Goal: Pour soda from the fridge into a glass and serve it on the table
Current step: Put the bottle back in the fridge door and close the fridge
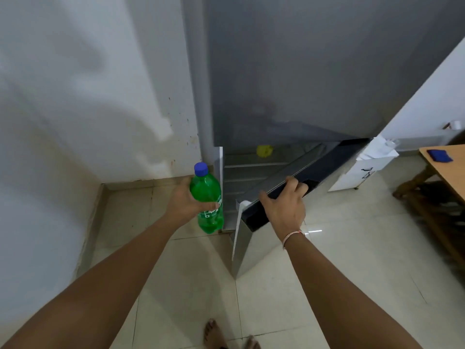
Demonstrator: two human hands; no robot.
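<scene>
- One green translucent plastic soda bottle with a blue screw cap; cap is on. A green label with white lettering wraps its lower half; the print is too blurred to read.
- Bottle is upright, tilted slightly, held in the air above the pale tiled floor, just left of the open fridge compartment.
- Left hand grips the bottle at mid-body: palm behind it on the left side, thumb across the front just above the label. The other fingers are hidden behind the bottle. Neck and cap stand clear above the hand; the base hangs below it.
- Right hand rests on the top edge of the lower grey fridge door, fingers curled over the dark edge, thumb spread along it to the left. A thin pale thread band circles the right wrist.
- Lower door stands swung out toward the person; upper grey fridge door is closed.
- Inside the open compartment: white shelves and one small yellow object at the back, kind cannot be told.
- Right edge: one wooden bench carrying one dark blue cloth-like item; one white cabinet stands between the fridge and bench.
- Count: two hands, two bare feet at bottom edge, one bottle.
- White wall at left, stained near the floor.
</scene>
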